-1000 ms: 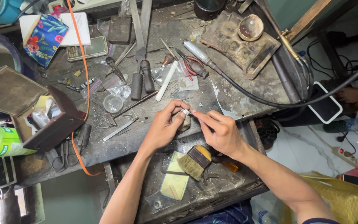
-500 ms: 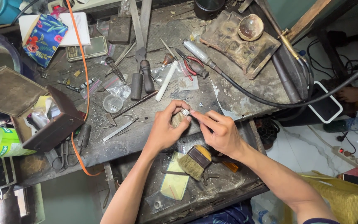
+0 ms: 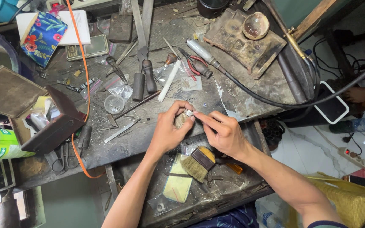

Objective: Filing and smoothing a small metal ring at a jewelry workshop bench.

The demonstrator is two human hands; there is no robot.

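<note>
My left hand (image 3: 168,128) pinches a small silver ring (image 3: 188,113) between thumb and fingertips, over a wooden peg at the front edge of the workbench (image 3: 157,122). My right hand (image 3: 222,133) meets it from the right, its thumb and forefinger closed on a thin tool whose tip touches the ring. The tool itself is too small to make out. Below both hands a wide brush (image 3: 198,162) lies in the open drawer (image 3: 199,190).
Files and gravers (image 3: 142,80), red-handled pliers (image 3: 195,65), a white stick (image 3: 168,81) and a small glass dish (image 3: 114,103) lie on the bench. A torch with black hose (image 3: 250,90) runs right. An open wooden box (image 3: 43,122) stands left, an orange cord (image 3: 81,84) beside it.
Both hands have shifted very slightly at the ring; nothing else has moved.
</note>
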